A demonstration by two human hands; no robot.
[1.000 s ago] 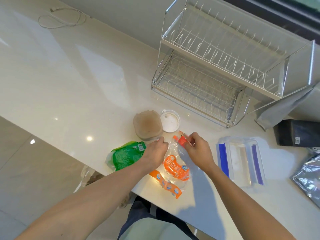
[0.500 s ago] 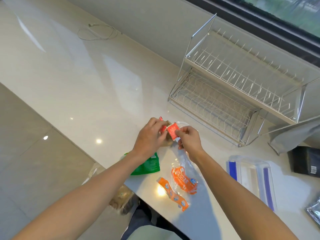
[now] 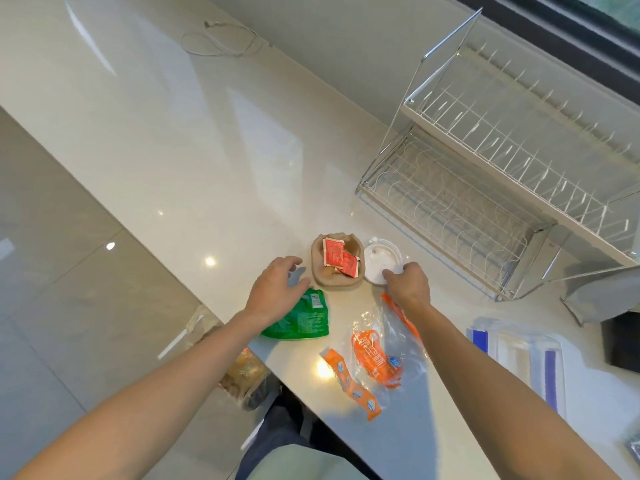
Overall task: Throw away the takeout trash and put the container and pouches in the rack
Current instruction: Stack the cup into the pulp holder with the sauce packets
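Observation:
Two red sauce packets (image 3: 337,257) lie inside a crumpled brown paper cup holder (image 3: 337,265) on the white counter. My left hand (image 3: 277,289) hovers open just left of it, above a green wrapper (image 3: 304,320). My right hand (image 3: 408,282) touches the near edge of a white round lid (image 3: 381,263), its fingers curled; whether it grips the lid I cannot tell. A clear-and-orange plastic wrapper (image 3: 377,355) lies below my right wrist, with a torn orange strip (image 3: 353,386) beside it. The wire dish rack (image 3: 485,188) stands at the back right.
A clear container with blue clips (image 3: 519,355) lies at the right. A dark box (image 3: 623,344) and a grey cloth (image 3: 602,296) sit beyond it. A white cable (image 3: 221,39) lies far back. A trash bag (image 3: 246,372) hangs below the counter edge.
Both hands held a red packet above the holder half a second ago. The packets now lie in the holder, and the hands have parted, the right one moving to the lid.

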